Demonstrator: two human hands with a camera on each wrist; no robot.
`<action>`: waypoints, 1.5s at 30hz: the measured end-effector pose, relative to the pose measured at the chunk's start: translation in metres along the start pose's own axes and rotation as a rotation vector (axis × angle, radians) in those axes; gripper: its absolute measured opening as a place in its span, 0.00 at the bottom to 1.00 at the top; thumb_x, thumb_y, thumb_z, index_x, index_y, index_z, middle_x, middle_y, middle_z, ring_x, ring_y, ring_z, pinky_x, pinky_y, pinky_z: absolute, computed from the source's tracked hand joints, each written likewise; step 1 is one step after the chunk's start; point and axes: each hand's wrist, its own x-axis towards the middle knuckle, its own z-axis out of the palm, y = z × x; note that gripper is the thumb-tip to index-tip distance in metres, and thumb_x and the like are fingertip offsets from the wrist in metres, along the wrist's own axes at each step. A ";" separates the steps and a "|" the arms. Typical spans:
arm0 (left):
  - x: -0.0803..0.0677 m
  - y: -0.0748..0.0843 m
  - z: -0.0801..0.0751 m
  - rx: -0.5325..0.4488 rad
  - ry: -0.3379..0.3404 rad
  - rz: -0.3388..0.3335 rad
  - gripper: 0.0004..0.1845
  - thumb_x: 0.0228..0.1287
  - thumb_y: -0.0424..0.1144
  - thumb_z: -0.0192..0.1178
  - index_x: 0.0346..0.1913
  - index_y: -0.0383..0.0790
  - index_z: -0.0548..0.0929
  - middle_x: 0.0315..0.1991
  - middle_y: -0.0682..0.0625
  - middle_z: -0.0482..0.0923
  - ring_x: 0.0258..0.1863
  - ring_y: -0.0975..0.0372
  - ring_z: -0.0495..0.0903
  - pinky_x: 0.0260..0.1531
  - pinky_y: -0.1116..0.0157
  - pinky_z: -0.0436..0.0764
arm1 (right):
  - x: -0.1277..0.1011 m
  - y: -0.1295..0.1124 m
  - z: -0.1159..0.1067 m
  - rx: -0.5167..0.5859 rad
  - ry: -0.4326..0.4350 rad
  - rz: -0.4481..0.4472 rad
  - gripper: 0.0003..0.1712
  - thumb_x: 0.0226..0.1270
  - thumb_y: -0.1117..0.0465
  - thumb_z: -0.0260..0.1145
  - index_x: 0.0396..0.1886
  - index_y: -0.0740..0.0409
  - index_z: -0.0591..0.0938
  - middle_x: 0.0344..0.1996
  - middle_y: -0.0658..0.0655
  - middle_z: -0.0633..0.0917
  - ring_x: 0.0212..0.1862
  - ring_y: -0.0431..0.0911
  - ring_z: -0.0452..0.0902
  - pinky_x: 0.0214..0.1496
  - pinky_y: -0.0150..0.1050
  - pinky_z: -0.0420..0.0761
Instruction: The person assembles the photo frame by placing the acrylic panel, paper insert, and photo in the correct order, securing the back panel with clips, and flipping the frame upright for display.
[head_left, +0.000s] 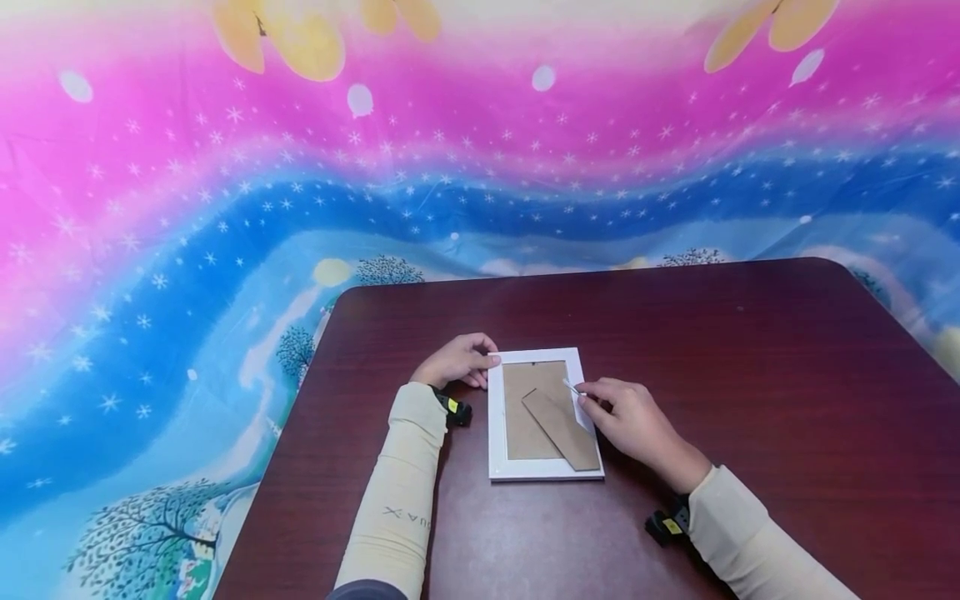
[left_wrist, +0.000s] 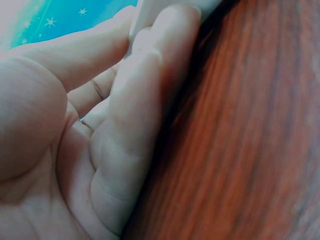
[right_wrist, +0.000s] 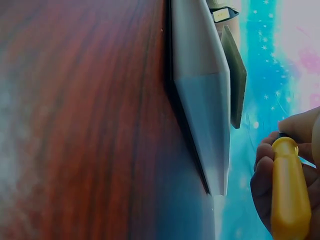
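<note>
A white picture frame (head_left: 497,433) lies face down on the table, its brown backing board (head_left: 525,437) and slanted stand leg (head_left: 562,429) facing up. My left hand (head_left: 457,362) grips the frame's upper left edge, thumb on top and fingers along the side. In the left wrist view, those fingers (left_wrist: 130,110) lie against the frame's white edge (left_wrist: 150,15). My right hand (head_left: 630,417) holds a screwdriver with a yellow handle (right_wrist: 290,195). Its metal shaft (head_left: 572,387) points at the inner right edge of the frame; whether the tip touches cannot be made out.
The dark red-brown wooden table (head_left: 750,350) extends around the frame on every side. Behind it hangs a pink and blue patterned cloth (head_left: 480,167). Each wrist wears a black camera strap, one near the frame's left (head_left: 456,410) and one at the right.
</note>
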 end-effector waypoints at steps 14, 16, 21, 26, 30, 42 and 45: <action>0.004 0.001 -0.003 0.005 0.003 -0.004 0.12 0.67 0.40 0.64 0.48 0.39 0.76 0.26 0.39 0.79 0.20 0.54 0.82 0.20 0.63 0.82 | -0.006 -0.001 -0.005 -0.013 -0.118 -0.061 0.12 0.62 0.63 0.70 0.45 0.54 0.88 0.27 0.40 0.81 0.25 0.34 0.69 0.27 0.32 0.72; 0.004 0.001 -0.002 0.007 0.003 -0.003 0.12 0.67 0.40 0.63 0.48 0.39 0.76 0.26 0.39 0.80 0.20 0.54 0.82 0.20 0.63 0.82 | -0.007 -0.001 -0.004 -0.020 -0.105 -0.102 0.11 0.61 0.64 0.71 0.44 0.53 0.89 0.27 0.39 0.80 0.26 0.33 0.69 0.28 0.32 0.72; 0.004 0.003 0.000 0.013 0.006 0.013 0.12 0.67 0.41 0.63 0.48 0.38 0.76 0.26 0.39 0.80 0.20 0.54 0.82 0.20 0.63 0.82 | -0.010 -0.001 -0.002 -0.036 -0.092 -0.149 0.11 0.61 0.64 0.71 0.44 0.53 0.89 0.26 0.38 0.80 0.26 0.32 0.68 0.29 0.33 0.73; 0.002 -0.001 0.001 0.009 -0.003 -0.003 0.13 0.67 0.41 0.64 0.47 0.39 0.76 0.26 0.39 0.80 0.20 0.54 0.82 0.21 0.62 0.82 | -0.015 -0.005 0.000 -0.033 -0.140 -0.165 0.13 0.61 0.62 0.72 0.46 0.51 0.89 0.26 0.36 0.78 0.25 0.31 0.67 0.28 0.30 0.71; -0.001 -0.002 0.001 0.007 -0.003 -0.003 0.13 0.67 0.41 0.64 0.48 0.39 0.77 0.27 0.39 0.80 0.21 0.54 0.82 0.22 0.62 0.82 | -0.017 -0.008 -0.001 -0.018 -0.166 -0.186 0.13 0.61 0.61 0.72 0.47 0.51 0.88 0.26 0.36 0.77 0.24 0.30 0.65 0.26 0.28 0.70; 0.000 0.002 0.001 0.013 0.001 0.007 0.13 0.67 0.42 0.64 0.48 0.39 0.77 0.28 0.39 0.79 0.21 0.54 0.82 0.22 0.62 0.83 | -0.019 -0.009 -0.003 -0.001 -0.197 -0.196 0.14 0.62 0.64 0.71 0.48 0.50 0.88 0.29 0.37 0.79 0.25 0.30 0.67 0.26 0.27 0.70; 0.000 0.002 0.000 0.013 -0.002 -0.002 0.13 0.67 0.41 0.64 0.48 0.39 0.77 0.28 0.39 0.80 0.20 0.54 0.82 0.22 0.62 0.83 | -0.019 -0.010 -0.004 -0.002 -0.196 -0.221 0.13 0.62 0.64 0.71 0.46 0.49 0.89 0.29 0.37 0.79 0.26 0.30 0.67 0.26 0.26 0.70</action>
